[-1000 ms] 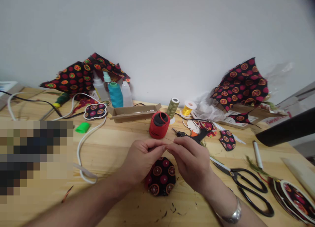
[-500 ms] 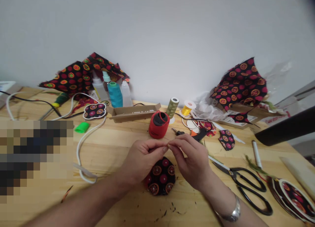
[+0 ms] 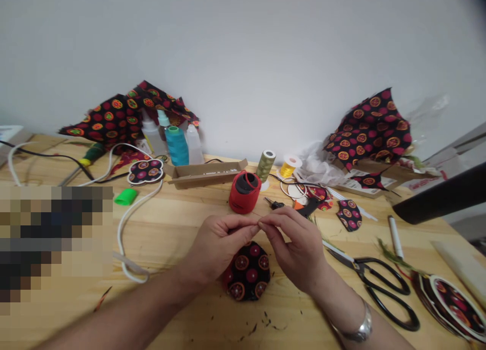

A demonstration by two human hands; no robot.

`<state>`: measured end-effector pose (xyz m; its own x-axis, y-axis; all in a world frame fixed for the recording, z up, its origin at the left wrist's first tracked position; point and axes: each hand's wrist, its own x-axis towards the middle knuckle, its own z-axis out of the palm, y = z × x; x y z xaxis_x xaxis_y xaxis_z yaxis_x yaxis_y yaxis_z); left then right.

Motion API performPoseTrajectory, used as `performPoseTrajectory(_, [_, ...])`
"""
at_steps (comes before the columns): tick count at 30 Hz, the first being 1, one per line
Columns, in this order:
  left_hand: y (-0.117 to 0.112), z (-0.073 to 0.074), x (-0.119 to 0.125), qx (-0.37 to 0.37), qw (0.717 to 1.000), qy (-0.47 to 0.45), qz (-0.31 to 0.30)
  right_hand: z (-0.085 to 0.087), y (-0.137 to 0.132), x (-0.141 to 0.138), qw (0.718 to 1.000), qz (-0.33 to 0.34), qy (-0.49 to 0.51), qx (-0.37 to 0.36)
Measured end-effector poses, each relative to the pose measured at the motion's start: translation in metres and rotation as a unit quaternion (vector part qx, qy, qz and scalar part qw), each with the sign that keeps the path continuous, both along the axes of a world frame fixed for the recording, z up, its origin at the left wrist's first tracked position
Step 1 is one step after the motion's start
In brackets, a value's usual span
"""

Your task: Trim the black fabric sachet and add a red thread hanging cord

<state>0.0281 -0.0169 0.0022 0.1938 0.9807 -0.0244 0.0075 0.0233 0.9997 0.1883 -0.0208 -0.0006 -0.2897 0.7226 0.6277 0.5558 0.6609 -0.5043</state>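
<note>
My left hand (image 3: 216, 243) is closed in a pinch, thumb against forefinger. Its fingertips meet those of my right hand (image 3: 294, 246), which pinches at the same spot. Whatever sits between them is too fine to name; a faint strand seems to show just above the fingertips. Below the hands, a round fabric-covered piece (image 3: 250, 274) lies on the table, black with red and orange circles and small pale dots. My left hand covers part of its upper left edge. Just beyond the fingertips stands a red cone of thread (image 3: 243, 200) with a dark top.
Black-handled scissors (image 3: 391, 289) lie at the right, near a white marker (image 3: 395, 237). Behind stand a green spool (image 3: 266, 162), a yellow spool (image 3: 290, 166), a shallow cardboard box (image 3: 208, 173) and a teal thread cone (image 3: 177, 147). A white cable (image 3: 122, 233) curves at left.
</note>
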Motion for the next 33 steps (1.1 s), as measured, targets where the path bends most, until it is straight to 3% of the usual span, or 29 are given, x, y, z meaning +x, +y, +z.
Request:
performPoseTrajectory(12, [0.003,-0.002,-0.002,-0.052,0.998,-0.044,-0.019,-0.003,0.006,0.002,0.986,-0.004,0.101,-0.131])
performPoseTrajectory(20, [0.002,-0.007,-0.002,-0.103,0.990,-0.096,-0.028,-0.003,0.008,0.002,0.962,-0.013,0.156,-0.222])
performPoseTrajectory(24, [0.003,-0.006,-0.002,-0.124,0.983,-0.130,-0.032,-0.001,0.010,0.001,0.924,0.012,0.238,-0.298])
performPoseTrajectory(29, [0.004,-0.008,-0.002,-0.133,0.975,-0.172,-0.039,-0.002,0.011,0.003,0.835,0.057,0.332,-0.435])
performPoseTrajectory(33, [0.004,-0.012,-0.002,-0.135,0.974,-0.182,-0.032,-0.003,0.011,0.005,0.784,0.097,0.387,-0.475])
